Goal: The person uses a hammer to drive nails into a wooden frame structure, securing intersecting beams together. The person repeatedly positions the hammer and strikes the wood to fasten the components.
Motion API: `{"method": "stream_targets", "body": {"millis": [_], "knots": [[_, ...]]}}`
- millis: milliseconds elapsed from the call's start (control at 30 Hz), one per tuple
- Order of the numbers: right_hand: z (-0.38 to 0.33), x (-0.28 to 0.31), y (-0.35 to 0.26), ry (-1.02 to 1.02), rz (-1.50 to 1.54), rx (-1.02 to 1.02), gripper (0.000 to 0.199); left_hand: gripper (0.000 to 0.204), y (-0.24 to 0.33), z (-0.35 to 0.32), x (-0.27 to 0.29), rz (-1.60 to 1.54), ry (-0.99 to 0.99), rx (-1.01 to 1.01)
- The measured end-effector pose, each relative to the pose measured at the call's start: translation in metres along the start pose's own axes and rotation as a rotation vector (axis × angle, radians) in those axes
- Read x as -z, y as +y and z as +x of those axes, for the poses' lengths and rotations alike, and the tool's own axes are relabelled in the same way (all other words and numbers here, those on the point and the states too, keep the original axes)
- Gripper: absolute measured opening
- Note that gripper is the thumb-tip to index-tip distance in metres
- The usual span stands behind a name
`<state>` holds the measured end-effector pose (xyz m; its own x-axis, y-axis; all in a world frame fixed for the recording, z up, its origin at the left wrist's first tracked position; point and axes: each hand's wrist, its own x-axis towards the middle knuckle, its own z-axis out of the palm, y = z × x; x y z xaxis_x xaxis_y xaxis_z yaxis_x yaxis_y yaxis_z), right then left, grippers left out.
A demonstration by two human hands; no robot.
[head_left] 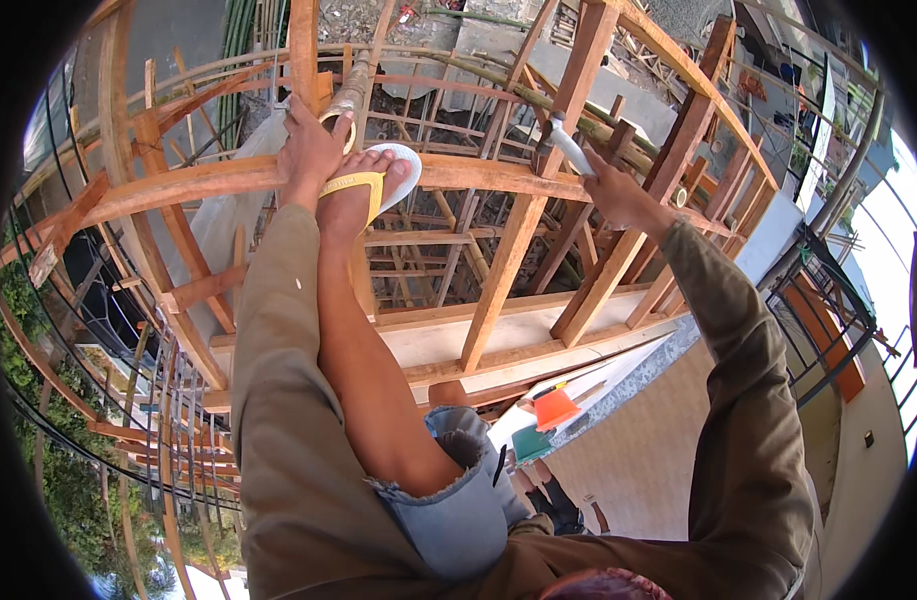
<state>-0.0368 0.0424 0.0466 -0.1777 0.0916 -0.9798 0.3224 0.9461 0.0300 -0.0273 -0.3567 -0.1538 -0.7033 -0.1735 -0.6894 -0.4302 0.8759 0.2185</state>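
Observation:
My left hand (pixel 310 150) is closed around the foot of an upright wooden post (pixel 303 50), where it meets a long curved wooden beam (pixel 488 175). Beside its fingers is the open end of a bamboo pole (pixel 353 90). In my right hand (pixel 626 198) is a hammer (pixel 570 148) with a pale handle. The hammer's dark head is up against or very near a slanting timber (pixel 584 70) just above the beam. My foot, in a white flip-flop (pixel 406 172) with a yellow strap, rests on the beam between my hands.
I am high up in timber framing, with gaps between the members and ground far below. Upright timbers (pixel 503 280) run down to a lower rail (pixel 538 355). Dark cables (pixel 53 330) hang at left. Below are another person's legs (pixel 558 500) and orange and green panels (pixel 554 408).

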Motion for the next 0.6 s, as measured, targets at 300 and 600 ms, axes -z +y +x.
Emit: {"method": "stream_targets", "body": {"millis": [300, 600], "knots": [[0.021, -0.017, 0.014, 0.349, -0.158, 0.352, 0.059, 0.106, 0.003, -0.005, 0.003, 0.010, 0.005, -0.021], [-0.023, 0.056, -0.069, 1.166, 0.455, 0.445, 0.059, 0.108, 0.001, -0.004, 0.002, 0.003, -0.006, -0.025]]}}
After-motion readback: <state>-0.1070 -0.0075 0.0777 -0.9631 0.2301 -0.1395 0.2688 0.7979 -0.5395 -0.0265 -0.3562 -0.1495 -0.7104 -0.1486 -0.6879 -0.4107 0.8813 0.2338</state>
